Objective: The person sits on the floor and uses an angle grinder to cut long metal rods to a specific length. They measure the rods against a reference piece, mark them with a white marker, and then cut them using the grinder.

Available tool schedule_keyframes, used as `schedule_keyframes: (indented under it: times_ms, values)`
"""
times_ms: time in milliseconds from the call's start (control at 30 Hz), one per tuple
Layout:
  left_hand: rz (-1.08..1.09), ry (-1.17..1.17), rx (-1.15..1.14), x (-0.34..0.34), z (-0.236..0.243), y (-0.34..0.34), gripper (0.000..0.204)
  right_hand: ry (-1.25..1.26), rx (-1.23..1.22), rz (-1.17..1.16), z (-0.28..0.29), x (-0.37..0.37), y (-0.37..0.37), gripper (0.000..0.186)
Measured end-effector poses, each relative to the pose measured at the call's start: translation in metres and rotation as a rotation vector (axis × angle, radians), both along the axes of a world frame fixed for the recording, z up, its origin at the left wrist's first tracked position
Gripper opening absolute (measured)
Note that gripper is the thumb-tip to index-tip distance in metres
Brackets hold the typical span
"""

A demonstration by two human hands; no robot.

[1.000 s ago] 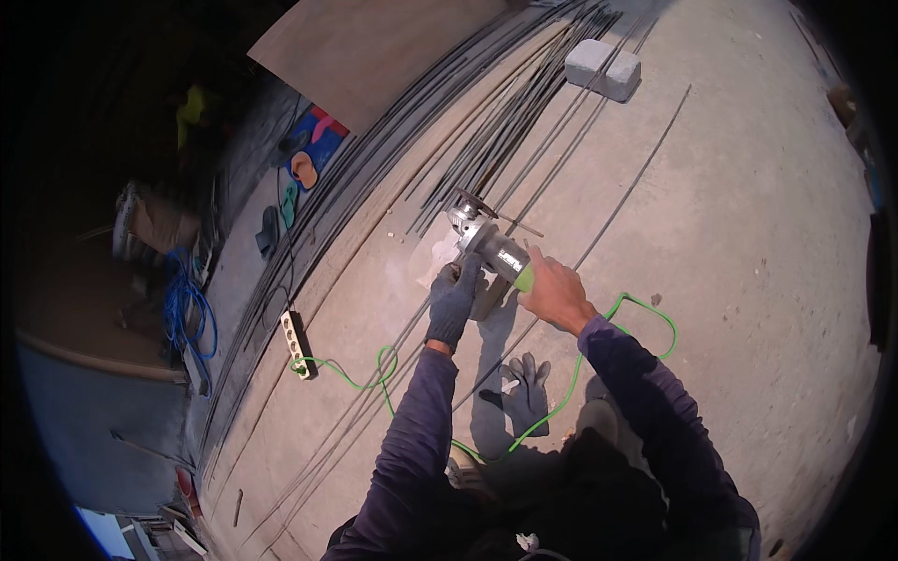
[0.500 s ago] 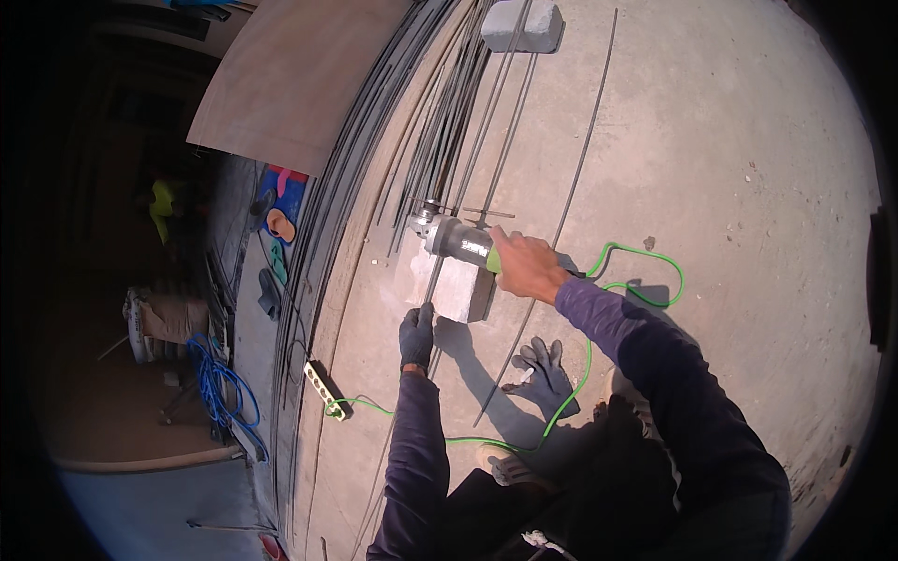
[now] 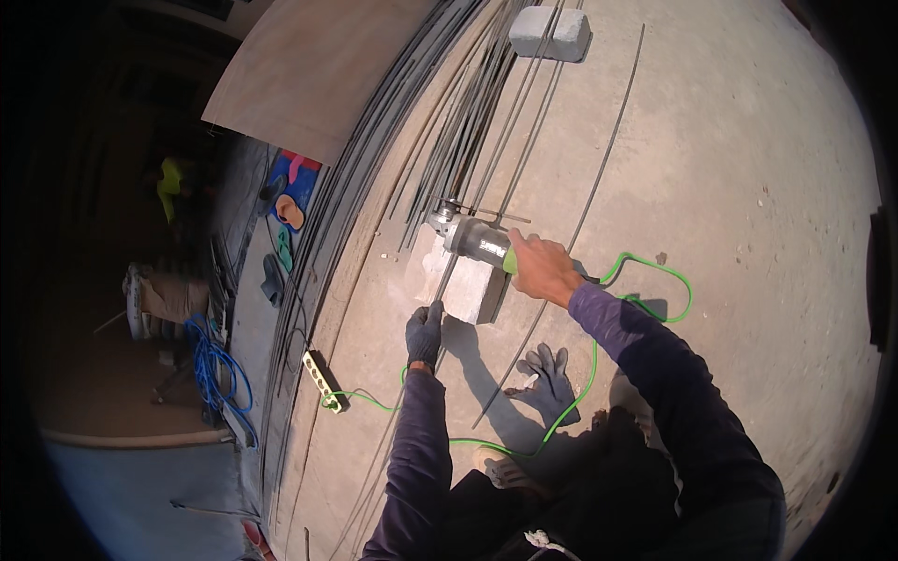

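A grey and green angle grinder [image 3: 479, 241] is in my bare right hand [image 3: 545, 266], fingers wrapped round its rear body. Its disc end lies over thin metal rods [image 3: 447, 277]; whether the disc touches them I cannot tell. Beneath the grinder, a pale block [image 3: 472, 292] props the rods off the concrete. My left hand [image 3: 425, 335], in a dark grey glove, closes on a rod just on the near side of this block. Farther away, the rods rest across a second block [image 3: 552, 35].
An unworn grey glove [image 3: 548, 383] lies between my arms. The green cord [image 3: 591, 383] loops round the right side and across to a power strip [image 3: 322, 381]. Long rods [image 3: 383, 122] lie bundled at left beside a brown board [image 3: 299, 75]. Sandals [image 3: 289, 213] and blue cable [image 3: 220, 365] lie beyond.
The whole view has shifted slightly, so things appear farther right. Both hands and the grinder keep nearly the same place against the block.
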State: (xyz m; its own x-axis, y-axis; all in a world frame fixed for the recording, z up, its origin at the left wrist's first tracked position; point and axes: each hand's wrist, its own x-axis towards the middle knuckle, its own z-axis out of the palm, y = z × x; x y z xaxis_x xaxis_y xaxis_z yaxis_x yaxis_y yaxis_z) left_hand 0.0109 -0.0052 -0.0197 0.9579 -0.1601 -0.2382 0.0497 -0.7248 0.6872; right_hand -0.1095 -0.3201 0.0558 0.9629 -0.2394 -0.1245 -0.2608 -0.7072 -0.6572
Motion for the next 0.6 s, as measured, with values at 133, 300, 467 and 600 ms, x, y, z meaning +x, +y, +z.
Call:
schedule_keyframes:
  times_ms: [133,300,467,600]
  values:
    - [0.018,0.001,-0.007,-0.0024,0.0018,-0.003,0.048,0.006,0.021,-0.007,-0.005,0.0009,-0.0003,0.067]
    - [0.001,-0.027,0.01,-0.0046,0.0038,-0.0028,0.05,0.027,0.037,-0.008,-0.0055,0.0017,0.001,0.067]
    - [-0.001,-0.054,0.014,-0.0078,0.007,-0.0081,0.051,0.022,0.032,-0.013,-0.004,0.002,-0.0002,0.066]
    - [0.004,-0.047,0.042,-0.0055,0.0046,-0.0037,0.052,0.036,0.025,-0.014,0.0017,0.0,0.002,0.07]
